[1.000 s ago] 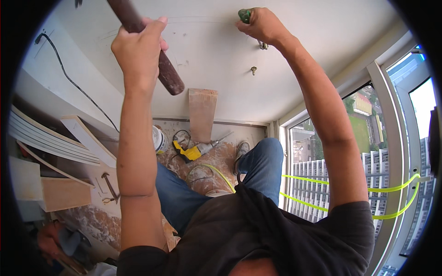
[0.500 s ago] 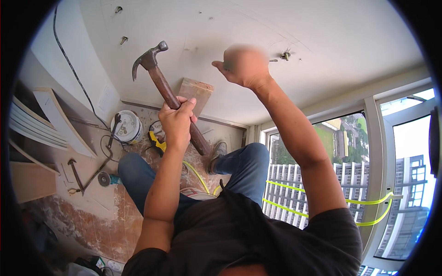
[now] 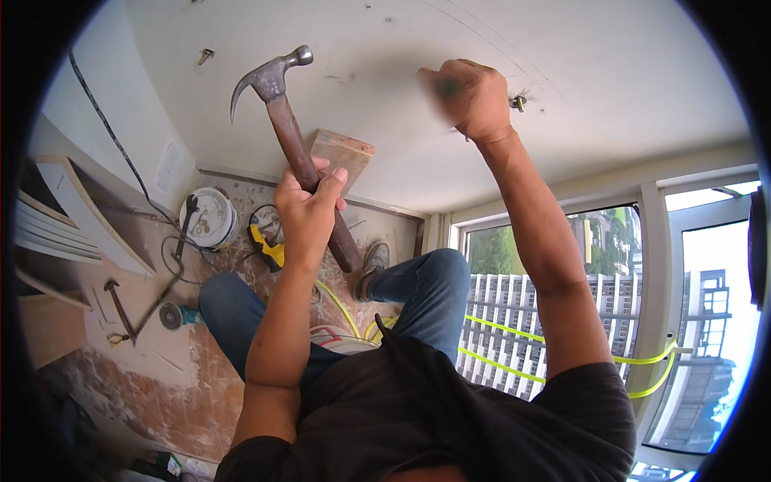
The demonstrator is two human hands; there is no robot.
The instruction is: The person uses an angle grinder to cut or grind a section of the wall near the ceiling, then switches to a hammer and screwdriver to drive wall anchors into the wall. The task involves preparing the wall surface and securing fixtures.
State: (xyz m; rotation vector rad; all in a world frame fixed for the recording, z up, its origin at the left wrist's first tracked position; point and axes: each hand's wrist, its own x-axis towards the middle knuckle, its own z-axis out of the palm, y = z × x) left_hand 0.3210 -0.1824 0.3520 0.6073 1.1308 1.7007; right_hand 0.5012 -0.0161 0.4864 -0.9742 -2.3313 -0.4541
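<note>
A claw hammer (image 3: 291, 132) with a dark wooden handle and grey steel head is held in my left hand (image 3: 309, 197), fingers wrapped round the middle of the handle. Its head points up, in front of the white wall (image 3: 353, 104). My right hand (image 3: 482, 100) is raised near the wall, its fingers curled closed. A blur over the fingers shows a dark green patch, so what they hold cannot be made out. Just right of that hand, a metal anchor bolt (image 3: 519, 103) sticks out of the wall.
Another anchor (image 3: 206, 56) protrudes at upper left. A wooden block (image 3: 344, 154) stands by the wall's foot. On the dusty floor are a white bucket (image 3: 213, 218), a yellow-black tool (image 3: 267, 247), a second hammer (image 3: 120, 309) and an angle grinder (image 3: 173, 316). A window (image 3: 554, 241) lies right.
My right hand has moved right and slightly up, towards the anchor bolt, and its fingers look more curled. My left hand still grips the hammer, whose head sits a little higher. The view has shifted slightly.
</note>
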